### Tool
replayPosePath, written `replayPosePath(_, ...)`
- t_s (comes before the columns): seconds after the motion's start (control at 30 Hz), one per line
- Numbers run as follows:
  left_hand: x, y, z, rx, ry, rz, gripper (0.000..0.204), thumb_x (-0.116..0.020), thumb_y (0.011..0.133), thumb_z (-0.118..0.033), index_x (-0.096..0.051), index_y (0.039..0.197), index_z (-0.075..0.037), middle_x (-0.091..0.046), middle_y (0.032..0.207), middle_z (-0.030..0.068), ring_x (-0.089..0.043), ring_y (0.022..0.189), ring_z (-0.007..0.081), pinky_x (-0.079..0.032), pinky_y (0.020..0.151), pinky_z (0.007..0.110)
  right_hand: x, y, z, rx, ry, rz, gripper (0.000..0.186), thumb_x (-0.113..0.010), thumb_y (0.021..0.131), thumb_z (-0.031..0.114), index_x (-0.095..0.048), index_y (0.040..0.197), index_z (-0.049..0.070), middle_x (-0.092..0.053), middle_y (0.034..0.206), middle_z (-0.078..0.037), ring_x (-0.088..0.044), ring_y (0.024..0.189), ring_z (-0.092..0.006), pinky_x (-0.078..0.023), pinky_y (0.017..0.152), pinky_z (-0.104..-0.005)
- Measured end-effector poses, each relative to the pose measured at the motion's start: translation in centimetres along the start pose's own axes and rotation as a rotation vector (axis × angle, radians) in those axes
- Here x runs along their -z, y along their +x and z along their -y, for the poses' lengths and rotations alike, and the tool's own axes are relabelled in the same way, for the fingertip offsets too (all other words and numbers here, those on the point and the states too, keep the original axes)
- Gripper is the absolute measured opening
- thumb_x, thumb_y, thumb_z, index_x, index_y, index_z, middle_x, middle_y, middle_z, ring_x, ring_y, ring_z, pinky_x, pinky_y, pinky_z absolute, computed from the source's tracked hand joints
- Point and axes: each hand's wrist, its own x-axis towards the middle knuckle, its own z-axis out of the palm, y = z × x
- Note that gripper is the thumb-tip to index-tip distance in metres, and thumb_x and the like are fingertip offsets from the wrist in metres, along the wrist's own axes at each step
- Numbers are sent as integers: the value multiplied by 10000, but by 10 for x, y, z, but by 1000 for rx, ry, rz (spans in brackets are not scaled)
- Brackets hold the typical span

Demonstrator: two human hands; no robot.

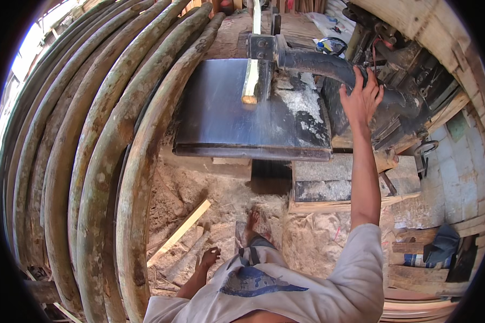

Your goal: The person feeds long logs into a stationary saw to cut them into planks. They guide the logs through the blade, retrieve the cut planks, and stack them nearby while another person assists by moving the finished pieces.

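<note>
My right hand [362,97] reaches forward onto a curved black metal arm [307,62], its spread fingers curled over it. That arm joins a bracket [261,46] above a dark metal machine table [221,107] with pale dust and patches. A pale strip of wood [251,81] sits at the bracket, its cut end toward me. My left hand [210,257] hangs low beside my body, fingers loose and apart with nothing in them.
Several long rough poles [99,129] lie along my left. A plank [178,231] is on the dusty floor [178,188] by my bare foot [252,226]. A low block [323,177] stands right of the table's lower edge, with machinery and boards beyond.
</note>
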Motion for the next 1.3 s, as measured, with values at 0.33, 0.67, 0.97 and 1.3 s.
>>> replayPosePath(0.33,7,85,-168,-210,-166,62,508,-631,888,-338,-485,1298,-74,-654,946,85,-590,674,135,-443,529,253,-15,8,6,-14,-35,-139,639,-693,710,323,-474,1304,239,-403,1357,-71,-388,1265,-242,-212,1058,-484)
replayPosePath(0.67,-35,70,-254,-345,126,-5,550,-626,877,-353,-534,1240,51,-678,1028,180,-655,955,231,-512,825,299,-29,2,-1,-50,-136,-152,483,-709,668,324,-566,1049,62,-456,1186,-176,-410,1191,-318,-238,1051,-520)
replayPosePath(0.97,-23,128,-274,-300,102,61,607,-625,872,-401,-470,1333,-38,-650,1118,134,-642,896,211,-501,692,327,-32,5,3,-36,-61,-202,514,-704,669,297,-553,1126,117,-449,1255,-133,-404,1233,-288,-230,1056,-510)
replayPosePath(1.3,-23,113,-291,-405,102,15,619,-655,857,-367,-487,1288,43,-665,1040,199,-659,901,257,-526,779,333,-27,6,4,-22,-57,-219,590,-689,687,299,-533,1252,228,-438,1334,-65,-418,1252,-239,-235,1050,-492)
